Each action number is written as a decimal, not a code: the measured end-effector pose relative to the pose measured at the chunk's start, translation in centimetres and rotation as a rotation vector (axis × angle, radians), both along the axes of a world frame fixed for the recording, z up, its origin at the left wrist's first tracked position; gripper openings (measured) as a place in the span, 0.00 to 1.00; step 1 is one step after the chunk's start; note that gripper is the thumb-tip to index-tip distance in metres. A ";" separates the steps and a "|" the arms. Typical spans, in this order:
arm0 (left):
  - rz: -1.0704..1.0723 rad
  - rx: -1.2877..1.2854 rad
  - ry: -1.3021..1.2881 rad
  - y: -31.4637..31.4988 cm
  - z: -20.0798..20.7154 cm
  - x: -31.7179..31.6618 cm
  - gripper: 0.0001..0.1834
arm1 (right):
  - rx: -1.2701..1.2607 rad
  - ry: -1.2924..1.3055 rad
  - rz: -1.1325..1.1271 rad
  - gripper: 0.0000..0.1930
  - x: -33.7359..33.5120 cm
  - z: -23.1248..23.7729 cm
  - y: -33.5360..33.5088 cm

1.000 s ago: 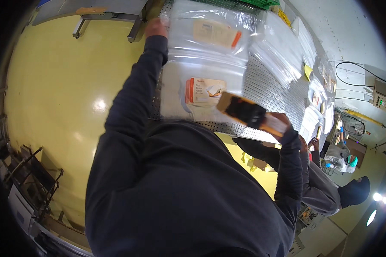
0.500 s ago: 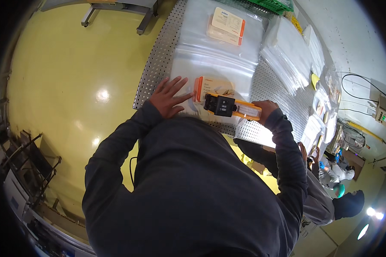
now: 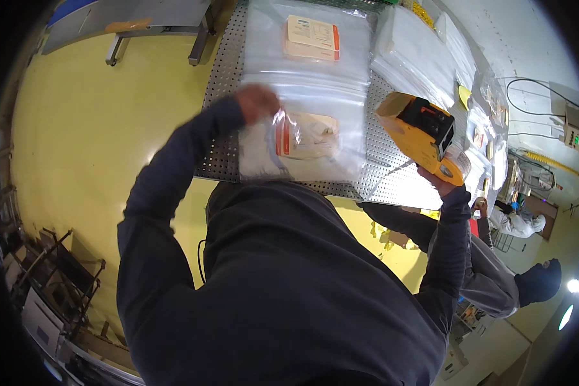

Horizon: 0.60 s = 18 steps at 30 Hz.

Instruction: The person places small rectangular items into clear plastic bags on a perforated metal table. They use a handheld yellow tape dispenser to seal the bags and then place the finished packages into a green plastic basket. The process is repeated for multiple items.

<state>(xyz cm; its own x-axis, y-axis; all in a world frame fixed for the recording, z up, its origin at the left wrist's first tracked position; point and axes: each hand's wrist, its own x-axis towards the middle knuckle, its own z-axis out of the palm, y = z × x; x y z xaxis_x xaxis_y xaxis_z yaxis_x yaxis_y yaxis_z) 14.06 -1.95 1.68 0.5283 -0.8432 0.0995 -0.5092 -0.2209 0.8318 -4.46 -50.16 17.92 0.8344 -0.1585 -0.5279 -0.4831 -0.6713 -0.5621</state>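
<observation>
My left hand (image 3: 258, 104) is blurred, its fingers pinched at the upper left of a clear plastic bag (image 3: 257, 145). Film rises in a shiny fold at the fingertips. Beneath the film shows a cream label panel (image 3: 315, 136) with a red stripe on its left side. Out to the right, my right hand (image 3: 441, 183) grips the handle of a yellow and black label gun (image 3: 418, 128), held above the perforated metal table (image 3: 383, 161). Farther up lies another clear bag (image 3: 264, 38) with a cream and red panel (image 3: 312, 38).
Stacks of clear bags (image 3: 418, 55) lie at the far right of the table. Beside me on the right stands a co-worker in a dark hood (image 3: 539, 282). A grey table (image 3: 161, 19) stands at the upper left, and metal frames (image 3: 64, 270) at the lower left.
My left hand has gone from lying spread on the bag to pinching its film, slightly higher. The label gun has been lifted off the panel and swung right, tilted, in my right hand.
</observation>
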 end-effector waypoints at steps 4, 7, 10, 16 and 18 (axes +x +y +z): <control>1.099 -0.387 0.041 -0.4 0.3 9.7 0.08 | -0.295 -0.261 0.728 0.22 1.1 0.0 3.3; 1.589 -0.578 0.026 0.5 0.7 8.5 0.07 | -0.157 -0.357 0.457 0.27 0.8 -1.2 7.3; 1.176 -0.415 -0.218 0.4 0.3 -1.0 0.09 | -0.433 -0.173 0.654 0.23 2.4 -2.4 9.4; 0.395 0.167 -0.385 2.7 -0.3 -13.4 0.28 | -0.405 0.106 0.724 0.19 5.0 -3.2 12.3; 0.344 0.248 -0.407 2.9 -0.6 -14.2 0.30 | -0.434 0.214 0.751 0.16 5.7 -3.2 12.9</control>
